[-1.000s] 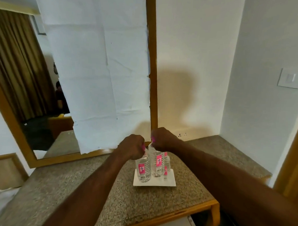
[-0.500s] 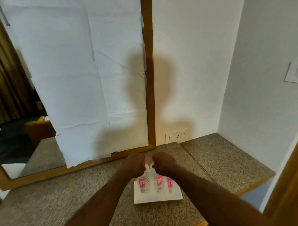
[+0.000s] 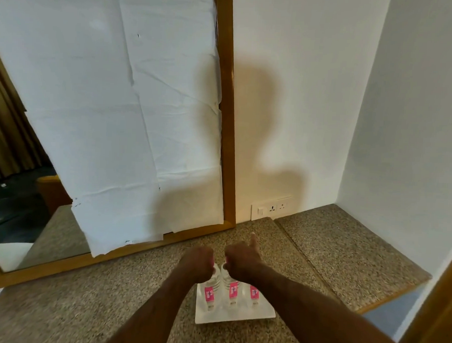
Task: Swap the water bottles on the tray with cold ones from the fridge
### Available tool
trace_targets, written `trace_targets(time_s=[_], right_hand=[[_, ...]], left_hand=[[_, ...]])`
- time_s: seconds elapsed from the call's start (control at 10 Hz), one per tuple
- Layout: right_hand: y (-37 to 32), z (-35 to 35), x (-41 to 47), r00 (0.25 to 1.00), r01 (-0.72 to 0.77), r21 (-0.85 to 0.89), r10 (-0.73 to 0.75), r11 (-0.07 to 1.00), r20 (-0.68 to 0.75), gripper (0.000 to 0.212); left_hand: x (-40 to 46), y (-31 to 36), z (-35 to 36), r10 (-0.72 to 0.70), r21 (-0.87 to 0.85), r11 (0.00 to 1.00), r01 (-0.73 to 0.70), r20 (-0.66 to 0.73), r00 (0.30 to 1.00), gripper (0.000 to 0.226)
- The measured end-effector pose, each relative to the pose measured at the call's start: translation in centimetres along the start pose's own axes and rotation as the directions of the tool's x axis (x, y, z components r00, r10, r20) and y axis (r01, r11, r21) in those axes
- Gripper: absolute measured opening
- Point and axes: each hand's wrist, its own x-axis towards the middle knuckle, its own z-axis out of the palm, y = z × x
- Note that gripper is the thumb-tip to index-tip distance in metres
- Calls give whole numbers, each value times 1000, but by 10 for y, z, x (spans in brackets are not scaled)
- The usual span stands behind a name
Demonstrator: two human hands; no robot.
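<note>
A white rectangular tray [image 3: 239, 317] rests on the speckled granite counter [image 3: 147, 279]. Three clear water bottles with pink labels stand on it in a row: left bottle [image 3: 209, 291], middle bottle [image 3: 232, 288], right bottle [image 3: 253, 293]. My left hand [image 3: 197, 263] is closed over the pink cap of the left bottle. Closed on the top of the middle bottle is my right hand [image 3: 241, 260], with one finger sticking out. My right forearm hides the right bottle's top.
A wood-framed mirror [image 3: 226, 119] covered with white paper [image 3: 113, 109] leans at the back of the counter. A wall socket [image 3: 271, 208] sits low on the white wall. A second granite slab [image 3: 345, 254] lies to the right, beside a wooden door frame [image 3: 436, 310].
The view has tilted and moved closer, so the tray sits lower in the frame. Both hands stay closed on the bottle tops. A finger of my right hand now points outward.
</note>
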Motion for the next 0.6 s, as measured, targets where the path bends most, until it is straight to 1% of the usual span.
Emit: trace_targets(time_s=[0.1, 0.3, 0.5, 0.6], right_hand=[[3, -1, 4, 1000, -4, 13, 4, 1000, 19, 22], [6, -2, 3, 999, 6, 39, -8, 999, 40, 25], [-1, -8, -8, 996, 1, 97, -11, 995, 94, 34], [2, -25, -5, 967, -27, 141, -10, 990, 254, 42]], left_hand=[[6, 4, 0, 7, 28, 1000, -8, 33, 999, 22], [15, 5, -4, 27, 27, 999, -30, 111, 993, 24], [12, 5, -6, -1, 26, 1000, -3, 153, 988, 30], [16, 6, -14, 6, 20, 1000, -10, 193, 981, 40]])
